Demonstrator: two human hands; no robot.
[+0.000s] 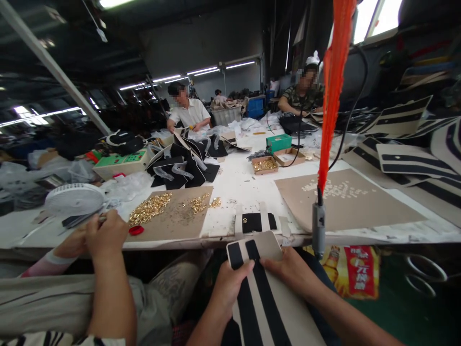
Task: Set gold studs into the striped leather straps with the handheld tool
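A beige panel with two black stripes [288,312] slants up from my lap toward the table edge. My left hand [228,283] grips its left side, the thumb pressed on a stripe near the top end. My right hand [288,266] holds the right edge, its thumb reaching toward the other stripe. The fingers of both hands are mostly hidden under the panel. Just beyond its top end, a black piece with a gold fitting [252,222] is taped to the table edge.
A grey tool [319,230] hangs on an orange cord at right. Gold hardware [151,209] lies on cardboard at left, beside a co-worker's hands [106,235]. Small pale pieces [336,188] lie on brown sheet. Striped panels [418,158] pile up at right. Two people work across the table.
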